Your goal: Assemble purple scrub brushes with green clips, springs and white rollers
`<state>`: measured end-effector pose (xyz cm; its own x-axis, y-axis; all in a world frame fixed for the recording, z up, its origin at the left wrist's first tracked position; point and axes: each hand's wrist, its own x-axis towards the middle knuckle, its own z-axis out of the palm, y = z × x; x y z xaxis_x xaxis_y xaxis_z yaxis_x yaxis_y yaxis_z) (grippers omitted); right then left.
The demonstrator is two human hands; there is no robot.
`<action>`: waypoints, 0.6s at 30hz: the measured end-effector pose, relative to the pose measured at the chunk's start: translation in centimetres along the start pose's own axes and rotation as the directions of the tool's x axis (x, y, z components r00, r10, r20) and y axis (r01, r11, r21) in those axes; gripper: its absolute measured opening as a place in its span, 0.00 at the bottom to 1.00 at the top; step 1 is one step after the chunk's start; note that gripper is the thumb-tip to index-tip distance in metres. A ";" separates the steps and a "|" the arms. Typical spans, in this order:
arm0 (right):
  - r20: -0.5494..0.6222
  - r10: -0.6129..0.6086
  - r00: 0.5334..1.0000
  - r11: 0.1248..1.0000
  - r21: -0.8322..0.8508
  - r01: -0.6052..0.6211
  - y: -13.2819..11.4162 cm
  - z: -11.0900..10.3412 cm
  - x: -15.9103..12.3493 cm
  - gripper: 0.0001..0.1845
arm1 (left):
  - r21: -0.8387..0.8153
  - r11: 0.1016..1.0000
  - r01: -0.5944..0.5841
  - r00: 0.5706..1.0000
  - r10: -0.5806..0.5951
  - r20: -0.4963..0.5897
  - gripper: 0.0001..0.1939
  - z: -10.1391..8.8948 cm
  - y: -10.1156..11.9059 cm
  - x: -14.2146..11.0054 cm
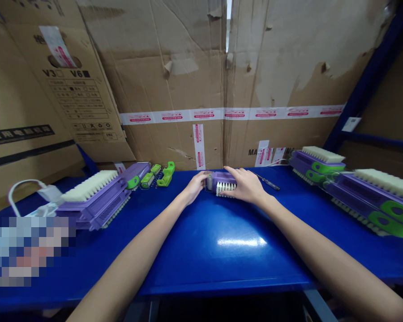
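In the middle of the blue table, a purple plastic housing with a row of white bristle-like teeth (225,189) sits between my hands. My left hand (198,184) closes on its left end, where a clear or greyish part shows. My right hand (246,184) wraps over its right end, thumb on the near side and fingers over the top, hiding that end. A dark screwdriver-like tool (268,182) lies on the table just right of my right hand.
Purple units with white pads (97,201) are stacked at left, beside loose green parts (168,174), small screws and a white cable (25,182). More purple and green units (366,197) stand at right. Cardboard (174,80) walls the back; the blue table's (235,264) front edge is near.
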<state>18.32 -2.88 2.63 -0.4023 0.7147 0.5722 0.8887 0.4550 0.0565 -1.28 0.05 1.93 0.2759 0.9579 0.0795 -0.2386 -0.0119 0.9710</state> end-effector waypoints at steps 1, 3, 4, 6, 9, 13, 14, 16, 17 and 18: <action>-0.003 -0.010 1.000 1.000 0.007 0.010 0.1 0.0 0.0 0.44 | -0.004 1.000 0.000 1.000 0.000 0.011 0.12 0.0 0.0 0.0; -0.008 -0.033 0.999 0.999 0.020 0.033 0.1 0.1 -0.1 0.45 | -0.004 1.000 -0.014 0.999 0.014 0.044 0.11 0.0 -0.2 0.0; -0.009 -0.045 0.999 0.999 0.026 0.045 0.1 0.1 -0.1 0.45 | 0.001 1.000 -0.028 0.998 0.028 0.056 0.10 0.0 -0.3 0.1; -0.009 -0.064 0.998 0.997 0.038 0.065 0.0 0.1 -0.2 0.45 | 0.023 0.998 -0.063 0.997 0.062 0.052 0.11 -0.2 -0.8 0.4; -0.010 -0.081 0.997 0.996 0.048 0.081 -0.5 0.0 -0.3 0.45 | 0.087 0.991 -0.105 0.994 0.104 0.015 0.14 -0.7 -1.6 0.8; -0.005 -0.084 0.996 0.995 0.046 0.085 -1.0 -0.2 -0.2 0.46 | 0.169 0.978 -0.121 0.992 0.123 -0.002 0.16 -1.2 -2.0 1.0; -0.005 -0.083 0.997 0.995 0.047 0.083 -1.0 -0.2 -0.2 0.46 | 0.182 0.976 -0.123 0.992 0.126 -0.004 0.17 -1.2 -2.0 0.9; -0.006 -0.084 0.996 0.995 0.051 0.084 -1.1 -0.2 -0.2 0.46 | 0.200 0.971 -0.129 0.991 0.132 0.002 0.17 -1.1 -1.8 0.6; -0.007 -0.085 0.996 0.995 0.053 0.085 -1.1 -0.2 -0.2 0.46 | 0.211 0.969 -0.131 0.991 0.133 0.004 0.18 -1.0 -1.6 0.5; -0.007 -0.087 0.996 0.995 0.054 0.087 -1.1 -0.1 -0.2 0.45 | 0.224 0.966 -0.133 0.991 0.135 0.004 0.18 -0.8 -1.5 0.3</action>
<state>17.47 -3.59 2.58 -0.4761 0.6686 0.5712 0.8372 0.5433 0.0619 -1.63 0.57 0.36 0.2448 0.9463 0.2110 -0.0586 -0.2028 0.9775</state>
